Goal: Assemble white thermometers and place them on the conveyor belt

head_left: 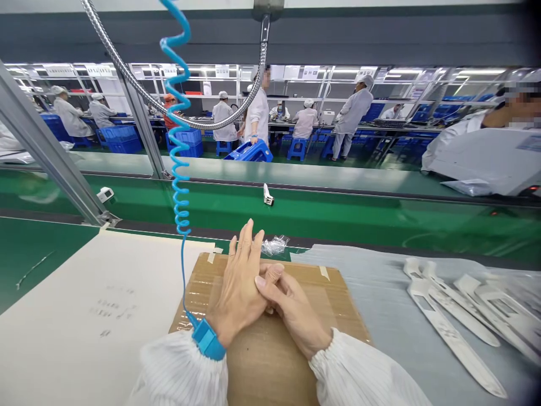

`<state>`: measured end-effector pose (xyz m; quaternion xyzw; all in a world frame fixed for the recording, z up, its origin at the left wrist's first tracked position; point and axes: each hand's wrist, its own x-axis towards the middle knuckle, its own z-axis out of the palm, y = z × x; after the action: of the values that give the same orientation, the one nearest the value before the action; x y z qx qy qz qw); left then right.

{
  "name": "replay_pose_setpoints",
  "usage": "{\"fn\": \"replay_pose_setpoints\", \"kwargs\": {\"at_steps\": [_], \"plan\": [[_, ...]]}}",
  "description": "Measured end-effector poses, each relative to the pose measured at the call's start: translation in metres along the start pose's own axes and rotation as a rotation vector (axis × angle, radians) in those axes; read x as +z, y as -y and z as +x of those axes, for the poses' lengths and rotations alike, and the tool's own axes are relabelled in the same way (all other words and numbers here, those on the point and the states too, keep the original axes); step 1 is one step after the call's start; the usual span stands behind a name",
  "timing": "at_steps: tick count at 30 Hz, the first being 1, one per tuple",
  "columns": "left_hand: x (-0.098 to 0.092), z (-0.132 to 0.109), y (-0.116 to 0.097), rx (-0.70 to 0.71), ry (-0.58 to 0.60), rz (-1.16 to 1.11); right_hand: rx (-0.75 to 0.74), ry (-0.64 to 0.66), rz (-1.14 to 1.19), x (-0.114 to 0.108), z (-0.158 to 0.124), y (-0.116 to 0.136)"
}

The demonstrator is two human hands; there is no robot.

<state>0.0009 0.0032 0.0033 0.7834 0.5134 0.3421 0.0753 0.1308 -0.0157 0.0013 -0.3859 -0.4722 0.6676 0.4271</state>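
Above a flat piece of cardboard (270,366), my two hands touch each other. My left hand (242,285) has its fingers stretched out, pointing away from me, with nothing held in it. Around its wrist sits a blue wrist strap (208,340), joined to a coiled blue cord (180,113) that hangs from above. My right hand (298,310) is closed around the thumb side of my left hand, its thumb pressed near the base of the left thumb. Part of the right fingers is hidden behind the left hand.
Several white plastic parts (456,341) lie on a pale sheet at right. White paper (63,349) covers the left side. Beyond, a green conveyor belt (359,225) carries a small white piece (267,195). Crumpled clear plastic (275,245) lies behind the cardboard. Co-workers are farther back.
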Motion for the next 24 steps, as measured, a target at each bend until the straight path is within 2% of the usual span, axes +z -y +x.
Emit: {"fn": "replay_pose_setpoints", "kwargs": {"at_steps": [3, 5, 7, 9, 12, 14, 16, 18, 20, 24], "plan": [[0.003, 0.001, 0.010, -0.033, -0.037, 0.031, -0.087, -0.090, -0.051, -0.002, 0.003, -0.002], [0.007, 0.002, 0.022, -0.139, -0.054, 0.050, -0.149, -0.209, -0.119, -0.007, 0.006, -0.006], [0.007, 0.005, 0.039, -0.262, -0.018, 0.074, -0.173, -0.305, -0.176, -0.013, 0.010, -0.009], [0.001, 0.014, 0.058, -0.302, 0.089, 0.131, -0.181, -0.350, -0.196, -0.019, 0.013, -0.013], [-0.017, 0.047, 0.088, -0.260, 0.297, 0.249, -0.191, -0.366, -0.181, -0.022, 0.015, -0.015], [-0.028, 0.081, 0.106, -0.283, 0.361, 0.303, -0.190, -0.373, -0.174, -0.021, 0.016, -0.015], [-0.031, 0.121, 0.119, -0.294, 0.386, 0.383, -0.179, -0.375, -0.178, -0.020, 0.016, -0.015], [-0.023, 0.157, 0.125, -0.283, 0.389, 0.462, -0.162, -0.381, -0.177, -0.020, 0.017, -0.015], [-0.006, 0.185, 0.126, -0.226, 0.366, 0.510, -0.140, -0.389, -0.172, -0.020, 0.017, -0.016], [0.036, 0.215, 0.121, -0.070, 0.343, 0.489, -0.122, -0.397, -0.175, -0.019, 0.015, -0.014]]}}
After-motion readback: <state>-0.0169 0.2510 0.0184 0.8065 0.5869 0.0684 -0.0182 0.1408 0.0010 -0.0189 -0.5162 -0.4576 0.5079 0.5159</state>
